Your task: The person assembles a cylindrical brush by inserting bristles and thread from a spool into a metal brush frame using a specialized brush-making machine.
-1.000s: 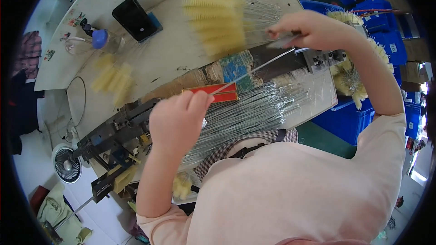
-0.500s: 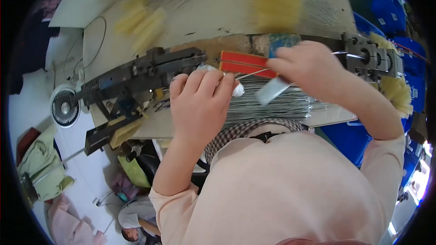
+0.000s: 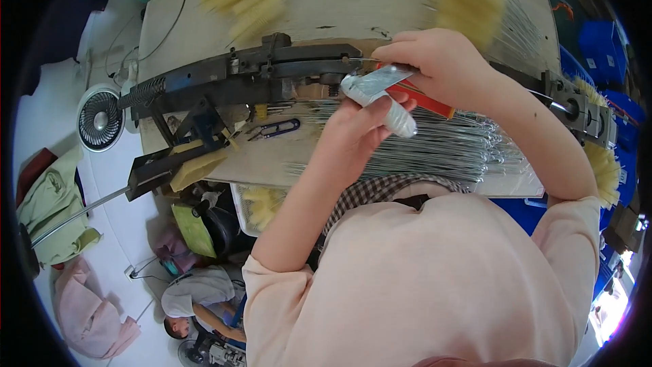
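My left hand [image 3: 353, 132] is closed around a short stick-like thing wrapped in white, shiny film [image 3: 397, 119], held above the bench. Up and to its right, my right hand [image 3: 441, 64] is closed with the knuckles up. From under its fingers a flat, shiny metal-like strip [image 3: 386, 81] reaches to the upper end of the wrapped stick. A thin wire passes at the right fingertips, close to the jaw of a dark metal clamp [image 3: 312, 61]. Beneath my right hand lies a red piece with yellow edges [image 3: 435, 103], partly covered.
Many thin metal wires [image 3: 435, 146] lie in a bundle before me. Thread snips [image 3: 275, 128] rest left of them. Yellow bristle brushes [image 3: 472, 0] lie at the back. A metal chuck block [image 3: 577, 112] stands right, a fan [image 3: 100, 119] left. Another person [image 3: 197, 295] sits lower left.
My view has shifted. My left hand has turned, showing the wrapped stick in its fingers. My right hand has moved up to the clamp's jaw, and the flat strip now meets the stick.
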`<state>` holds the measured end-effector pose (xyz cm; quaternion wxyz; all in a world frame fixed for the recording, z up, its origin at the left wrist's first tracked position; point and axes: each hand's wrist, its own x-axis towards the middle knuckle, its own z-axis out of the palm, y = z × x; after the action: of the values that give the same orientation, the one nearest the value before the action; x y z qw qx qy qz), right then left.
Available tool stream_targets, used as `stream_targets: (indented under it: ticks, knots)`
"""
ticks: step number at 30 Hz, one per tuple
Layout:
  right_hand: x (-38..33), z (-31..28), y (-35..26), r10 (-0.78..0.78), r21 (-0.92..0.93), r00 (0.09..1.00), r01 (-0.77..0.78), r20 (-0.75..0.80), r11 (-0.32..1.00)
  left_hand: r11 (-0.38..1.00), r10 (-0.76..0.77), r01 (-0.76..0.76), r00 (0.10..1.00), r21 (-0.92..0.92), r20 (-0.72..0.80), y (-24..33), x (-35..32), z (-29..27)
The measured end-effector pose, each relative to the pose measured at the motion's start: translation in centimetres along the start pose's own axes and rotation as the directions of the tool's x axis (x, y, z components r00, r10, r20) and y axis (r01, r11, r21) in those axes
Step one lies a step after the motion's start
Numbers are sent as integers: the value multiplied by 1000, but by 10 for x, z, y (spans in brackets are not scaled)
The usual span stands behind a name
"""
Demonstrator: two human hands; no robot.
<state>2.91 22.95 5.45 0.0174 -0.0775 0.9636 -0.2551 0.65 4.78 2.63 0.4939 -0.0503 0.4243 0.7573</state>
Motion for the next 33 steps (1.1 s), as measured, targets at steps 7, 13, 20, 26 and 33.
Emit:
stream_targets:
  ticks: [7,13,20,26,33]
  knots:
    - [6,-5,2,5,-4,990,-4,139,1000,818,61,-53,998,572,6,0,14,-17]
    - [-8,8,-13,-250,-260,965,222,-81,940,791,457,-376,887,482,-58,-44,30,-32]
    - [-30,69,-31,68,-26,990,-65,120,998,656,422,-413,895,632,147,-43,41,-70]
    - [-33,42,-18,-110,-106,991,117,70,987,446,199,-153,978,882,68,8,10,-65]
    - [-78,29,26,389,-30,918,-393,-78,919,998,51,-27,844,51,-533,28,-70,-170]
